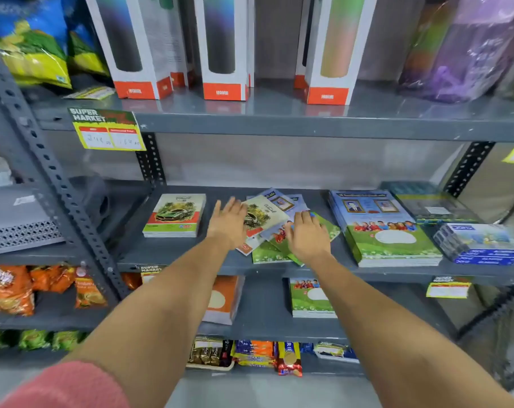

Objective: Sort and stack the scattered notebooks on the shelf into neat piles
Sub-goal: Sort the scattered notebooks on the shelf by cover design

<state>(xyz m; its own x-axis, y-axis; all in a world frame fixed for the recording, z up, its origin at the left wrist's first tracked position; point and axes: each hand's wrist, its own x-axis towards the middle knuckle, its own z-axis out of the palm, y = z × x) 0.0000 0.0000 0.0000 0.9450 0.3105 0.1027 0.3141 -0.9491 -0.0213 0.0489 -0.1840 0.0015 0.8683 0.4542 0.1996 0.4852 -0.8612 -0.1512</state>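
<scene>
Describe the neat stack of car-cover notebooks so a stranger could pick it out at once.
Find the grey metal shelf that both hands reach over, the level under the boxed bottles. At its left end, left of the left hand, lies the car-cover stack. It alone is squared up and shows a green car under palms, unlike the scattered notebooks beside it and the larger green pile further right.

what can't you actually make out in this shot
Head view:
- How many scattered notebooks lie in the heap: they overlap, and both hands cover part.
- Handwritten prices on the price tag: too blurred.
- Purple bag: cut off by the top edge.
</scene>
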